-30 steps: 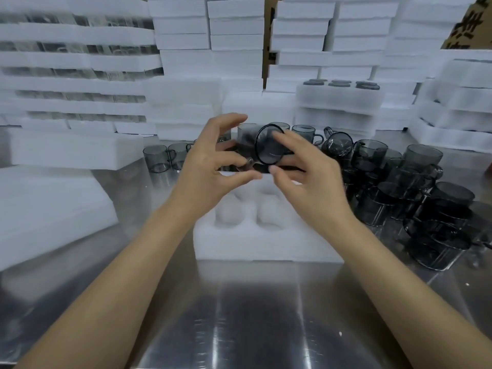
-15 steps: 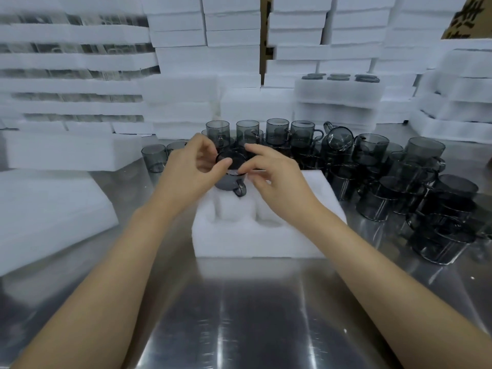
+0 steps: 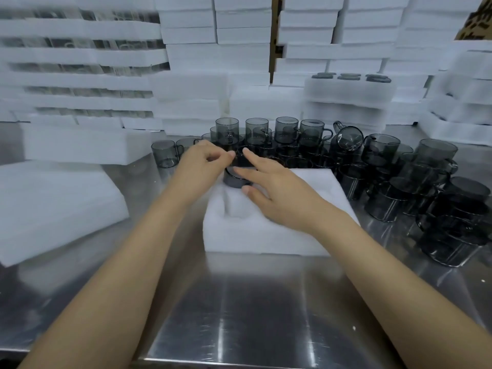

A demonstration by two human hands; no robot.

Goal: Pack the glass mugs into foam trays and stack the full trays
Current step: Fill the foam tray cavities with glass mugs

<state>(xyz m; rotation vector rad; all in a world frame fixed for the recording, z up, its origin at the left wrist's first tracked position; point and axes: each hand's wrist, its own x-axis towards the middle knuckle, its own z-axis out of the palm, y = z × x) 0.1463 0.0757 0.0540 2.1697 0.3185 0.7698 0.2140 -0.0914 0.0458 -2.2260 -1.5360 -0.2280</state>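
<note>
Stacked foam trays [image 3: 239, 62] fill the wall well beyond both hands. A steel table [image 3: 239, 315] runs beneath the forearms. A foam slab [image 3: 53, 203] lies out past the left hand [image 3: 205, 166]. The open foam tray [image 3: 266, 235] sits directly under the right hand [image 3: 279, 198]. Loose mugs [image 3: 426, 182] crowd just behind the hands and off to the right hand's outer side. Between the hands, a dark glass mug [image 3: 235, 179] sits at the tray's far-left pocket. The left hand's curled fingers pinch its far edge. The right hand's thumb and a nearly straight finger clasp its near side.
</note>
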